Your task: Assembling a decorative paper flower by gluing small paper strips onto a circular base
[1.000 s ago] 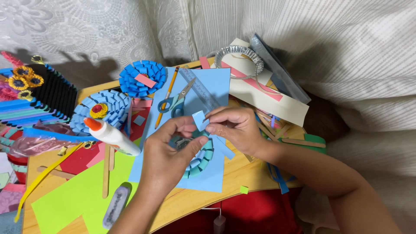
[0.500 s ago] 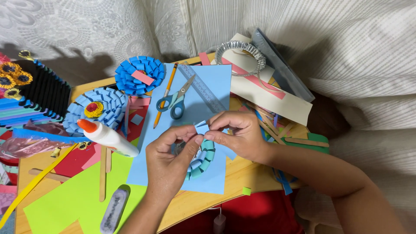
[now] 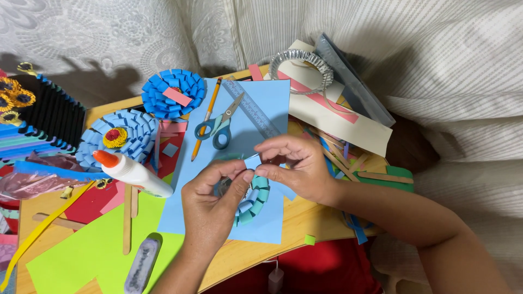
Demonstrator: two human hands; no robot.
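Just left of the grip lies a white glue bottle with an orange cap (image 3: 131, 171). Above it rest teal-handled scissors (image 3: 219, 126), a yellow pencil (image 3: 206, 118) and a clear plastic ruler (image 3: 251, 109).

Head camera looks steeply down, close over table (image 3: 321, 218).

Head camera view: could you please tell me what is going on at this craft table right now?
A person's left hand and right hand together pinch a small light-blue paper strip above a half-made ring of folded blue and teal paper loops, which lies on a light-blue paper sheet. Blue-handled scissors, a clear ruler, a pencil and a white glue bottle with an orange cap lie nearby.
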